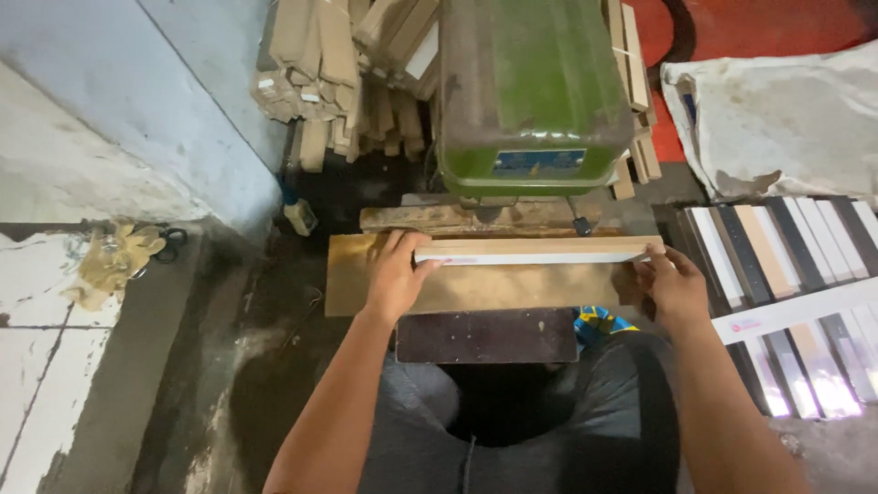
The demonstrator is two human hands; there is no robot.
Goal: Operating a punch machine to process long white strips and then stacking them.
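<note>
A long narrow wooden strip [540, 249] with a white edge lies crosswise on the brown work table [476, 291] of a green machine [530, 91]. My left hand [395, 274] presses on the strip's left end, fingers spread over it. At the strip's right end my right hand [672, 285] grips it with the fingers curled around. The strip sits just below the machine's head, against a worn wooden fence [439, 218].
Several flat strips in white, black and tan [786, 265] lie in a row at the right. A pile of wooden offcuts [329, 73] is stacked behind the machine by the pale blue wall. A white sack [777, 119] sits at the upper right. Crumpled gloves [119, 256] lie at the left.
</note>
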